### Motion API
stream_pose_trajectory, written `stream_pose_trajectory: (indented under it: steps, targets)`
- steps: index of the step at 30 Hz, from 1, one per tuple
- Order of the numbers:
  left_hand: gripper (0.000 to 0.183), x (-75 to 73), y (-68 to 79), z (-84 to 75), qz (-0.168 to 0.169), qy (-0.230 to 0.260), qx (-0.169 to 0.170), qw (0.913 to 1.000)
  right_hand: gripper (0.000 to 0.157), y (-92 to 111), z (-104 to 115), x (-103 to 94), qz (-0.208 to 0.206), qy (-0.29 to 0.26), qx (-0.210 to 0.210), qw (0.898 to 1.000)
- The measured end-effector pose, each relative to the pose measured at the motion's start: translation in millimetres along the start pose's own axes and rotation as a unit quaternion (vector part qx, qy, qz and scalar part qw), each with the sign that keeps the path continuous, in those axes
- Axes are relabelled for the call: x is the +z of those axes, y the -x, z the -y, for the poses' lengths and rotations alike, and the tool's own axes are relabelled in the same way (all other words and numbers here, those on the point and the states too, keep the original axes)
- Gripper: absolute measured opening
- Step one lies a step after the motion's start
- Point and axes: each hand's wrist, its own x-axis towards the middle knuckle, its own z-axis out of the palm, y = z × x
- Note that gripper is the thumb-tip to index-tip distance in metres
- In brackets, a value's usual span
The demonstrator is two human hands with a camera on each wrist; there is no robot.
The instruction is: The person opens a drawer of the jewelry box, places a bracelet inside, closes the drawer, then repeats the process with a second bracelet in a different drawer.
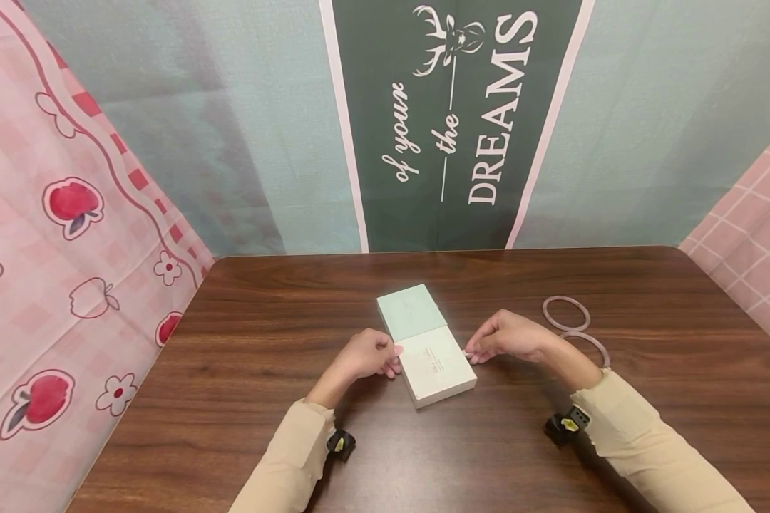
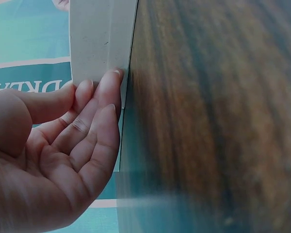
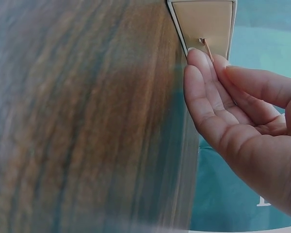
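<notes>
A flat white box lies in the middle of the brown table, with a mint-green box or lid butted against its far end. My left hand touches the white box's left side; in the left wrist view its fingers lie nearly straight against the box wall. My right hand touches the right side. In the right wrist view its fingertips rest by a small thin tab on the box wall, thumb held apart.
Two pale pink bangles lie on the table to the right, the nearer one partly behind my right wrist. Cloth backdrops enclose the table: apple-print pink on the left, a green banner behind, pink check on the right.
</notes>
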Motion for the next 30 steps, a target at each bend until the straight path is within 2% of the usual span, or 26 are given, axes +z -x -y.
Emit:
stream_pose_trajectory:
  steps: [11,30]
  targets:
    - [0.025,0.6,0.5,-0.6,0.0,0.004,0.0,1.0,0.019,0.8,-1.6,-1.9,-0.008,-0.034,0.012,0.999]
    - [0.024,-0.8,0.4,-1.2,0.002,-0.004,-0.006,1.0,0.02,4.1,-3.7,-8.8,-0.013,-0.031,0.018,0.999]
